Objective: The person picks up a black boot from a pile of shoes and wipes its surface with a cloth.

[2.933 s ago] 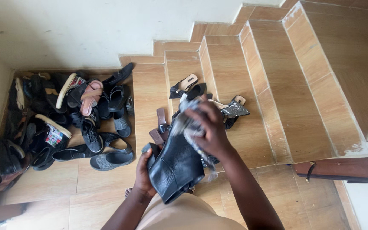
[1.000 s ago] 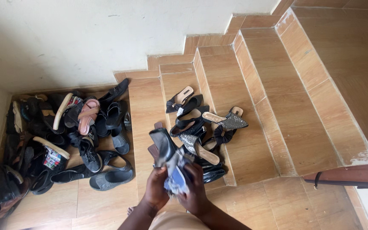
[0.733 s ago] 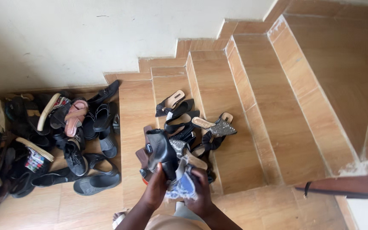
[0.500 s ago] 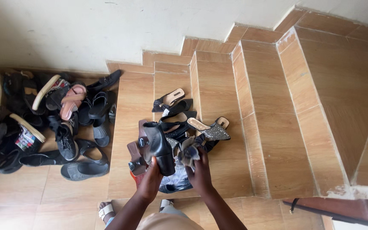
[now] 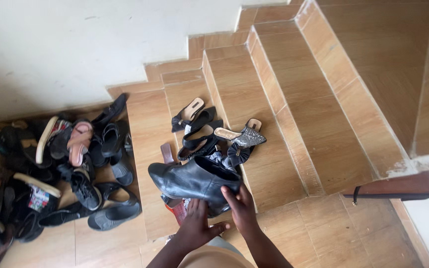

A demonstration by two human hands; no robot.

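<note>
While both hands meet low at the foot of the stairs, the black leather ankle boot (image 5: 194, 181) lies on its side across the lowest step (image 5: 147, 134), toe pointing away to the left of the grip. The right hand (image 5: 242, 211) has its grip closed on the boot's shaft end, fingers (image 5: 230, 194) curled over the leather edge. The left hand (image 5: 197, 226) sits just beneath the boot with its fingers spread and apart, touching the underside; whether it clasps anything cannot be told.

Just beyond the grip, touching the boot's far side, a crumpled grey-blue cloth (image 5: 222, 160) shows between the boot and a cluster of black heeled shoes (image 5: 199, 134). A glittery silver pointed mule (image 5: 242, 136) lies at the right of that cluster, up one step. A brown sandal (image 5: 167, 153) lies beside the boot's toe.

Well to the left of the grip, a heap of dark shoes and sandals (image 5: 60, 173) covers the tiled floor (image 5: 110, 243) against the wall, with a pink sandal (image 5: 79, 141) on top. To the right, a dark wooden handrail (image 5: 408, 186) crosses the edge.
</note>
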